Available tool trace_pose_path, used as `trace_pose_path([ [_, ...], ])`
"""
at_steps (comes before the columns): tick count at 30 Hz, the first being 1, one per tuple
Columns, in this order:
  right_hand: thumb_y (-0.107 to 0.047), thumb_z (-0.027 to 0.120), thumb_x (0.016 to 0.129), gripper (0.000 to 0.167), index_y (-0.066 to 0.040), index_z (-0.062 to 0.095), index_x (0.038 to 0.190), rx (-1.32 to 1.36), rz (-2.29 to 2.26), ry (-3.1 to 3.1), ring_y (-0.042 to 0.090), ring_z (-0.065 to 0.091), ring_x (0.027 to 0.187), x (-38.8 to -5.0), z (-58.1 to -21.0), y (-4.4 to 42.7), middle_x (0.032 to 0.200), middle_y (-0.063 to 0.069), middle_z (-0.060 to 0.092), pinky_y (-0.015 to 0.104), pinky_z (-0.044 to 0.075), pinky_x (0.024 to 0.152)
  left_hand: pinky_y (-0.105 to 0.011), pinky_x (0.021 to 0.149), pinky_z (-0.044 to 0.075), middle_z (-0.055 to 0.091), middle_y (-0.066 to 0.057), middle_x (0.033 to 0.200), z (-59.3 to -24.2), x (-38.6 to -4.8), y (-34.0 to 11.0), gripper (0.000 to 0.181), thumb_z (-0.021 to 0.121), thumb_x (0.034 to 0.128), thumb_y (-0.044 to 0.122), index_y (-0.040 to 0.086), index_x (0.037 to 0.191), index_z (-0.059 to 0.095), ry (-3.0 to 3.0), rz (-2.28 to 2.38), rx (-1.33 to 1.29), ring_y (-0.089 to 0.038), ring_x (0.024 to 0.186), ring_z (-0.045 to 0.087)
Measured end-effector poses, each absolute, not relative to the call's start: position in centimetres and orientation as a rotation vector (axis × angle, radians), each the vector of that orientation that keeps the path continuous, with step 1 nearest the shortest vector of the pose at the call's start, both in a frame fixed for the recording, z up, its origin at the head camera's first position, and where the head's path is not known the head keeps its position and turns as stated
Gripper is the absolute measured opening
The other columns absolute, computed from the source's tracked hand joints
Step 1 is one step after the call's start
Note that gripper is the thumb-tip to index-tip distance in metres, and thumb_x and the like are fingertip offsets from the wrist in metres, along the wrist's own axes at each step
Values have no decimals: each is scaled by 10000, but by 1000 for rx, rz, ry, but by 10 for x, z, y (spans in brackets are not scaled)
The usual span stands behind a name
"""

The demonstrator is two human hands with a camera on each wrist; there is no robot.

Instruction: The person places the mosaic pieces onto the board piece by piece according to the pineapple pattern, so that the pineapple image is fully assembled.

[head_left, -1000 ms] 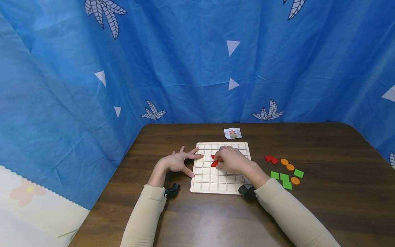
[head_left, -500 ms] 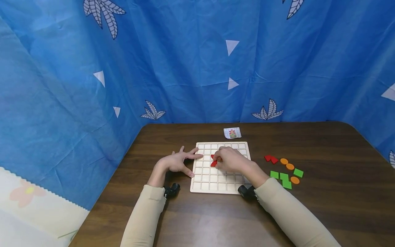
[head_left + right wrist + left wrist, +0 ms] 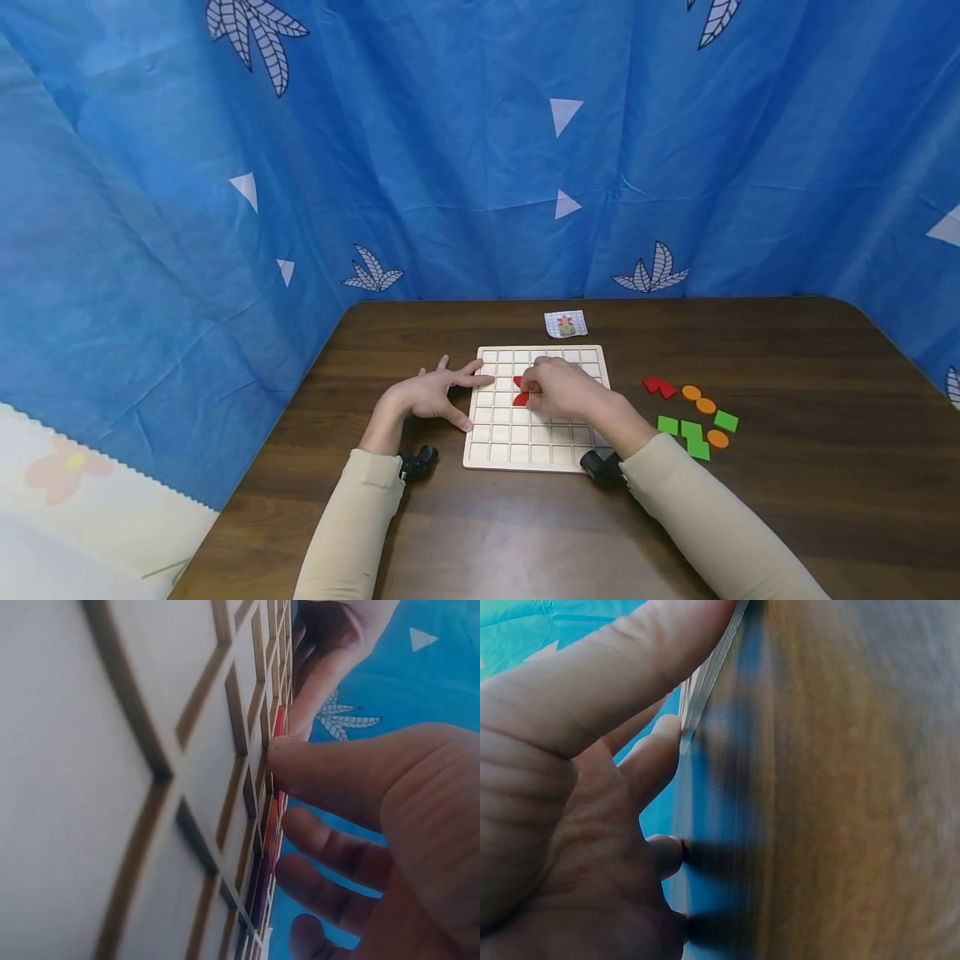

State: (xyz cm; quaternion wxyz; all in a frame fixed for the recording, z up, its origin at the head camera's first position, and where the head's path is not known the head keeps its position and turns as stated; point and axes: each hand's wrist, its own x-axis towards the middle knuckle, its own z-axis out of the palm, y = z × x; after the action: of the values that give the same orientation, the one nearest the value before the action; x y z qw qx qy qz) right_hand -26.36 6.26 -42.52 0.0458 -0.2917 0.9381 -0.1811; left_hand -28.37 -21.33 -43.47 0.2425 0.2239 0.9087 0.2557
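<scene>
A pale wooden grid board [image 3: 498, 452] lies on the brown table. On its upper-middle squares, a red piece with a curved edge [image 3: 521, 400] sits just in front of another red piece [image 3: 517, 381], partly covered by fingers. My right hand [image 3: 562, 390] bends over these pieces, thumb and fingertips pinching at a red piece on the grid. In the right wrist view the thumb [image 3: 322, 769] touches the red edge, with the other fingers curled close by. My left hand [image 3: 431, 393] spreads its fingers along the board's left edge; the thumb touches the board's side in the left wrist view.
Right of the board lie two red pieces [image 3: 660, 387], several orange discs [image 3: 705, 406] and several green squares [image 3: 691, 430]. Behind the board is a small printed pattern card [image 3: 566, 323]. A blue curtain [image 3: 480, 167] hangs behind the table [image 3: 450, 533].
Both hands stay almost in place. The right fingers shift very slightly over the red pieces; the loose pieces have not moved.
</scene>
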Motion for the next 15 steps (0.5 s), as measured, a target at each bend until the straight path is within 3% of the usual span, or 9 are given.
trace_pose_path([
  [7,-155,729,926,132,-164,808,1030,-984,-467,2887,137,559,782,-254,-414,74,898,-18,646,329,470,663,-778,1170,-109,150,66,1741,-432,-284,-211,853,894,774,373,388,1527,493,2481,694,615,-440,1577,-188],
  [15,-174,760,925,207,-138,795,1126,-965,-509,2855,172,636,923,-246,-409,101,1013,8,704,386,560,819,-769,1175,-112,148,69,1741,-432,-284,-212,858,897,773,356,372,1529,493,2482,699,615,-439,1579,-181],
])
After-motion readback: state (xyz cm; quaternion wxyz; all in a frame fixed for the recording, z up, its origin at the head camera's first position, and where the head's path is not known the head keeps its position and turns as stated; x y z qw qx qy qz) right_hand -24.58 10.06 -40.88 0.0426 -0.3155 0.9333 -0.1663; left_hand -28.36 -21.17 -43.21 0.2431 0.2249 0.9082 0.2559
